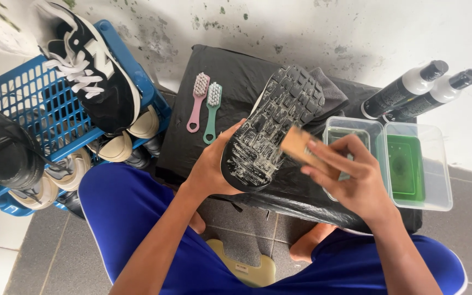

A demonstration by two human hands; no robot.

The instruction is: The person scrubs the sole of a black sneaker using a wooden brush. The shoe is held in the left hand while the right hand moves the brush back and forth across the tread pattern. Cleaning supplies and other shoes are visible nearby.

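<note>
One black shoe lies sole up, wet with foam, its heel end cupped in the left hand with fingers closed around the edge. Right hand fingers are clamped on a wooden brush touching the sole (bristles hidden). Short strokes along the tread grooves seem best, I think. Beyond the fingertips sit two plastic tubs; two small brushes lie past the left thumb.

Bright, even daylight fills the frame, strongest at the upper right, where the white wall nearly washes out. Shadows are soft and short. The wet sole glints. Focus is sharp throughout; straight lines bow slightly toward the edges, most at the crate.
</note>
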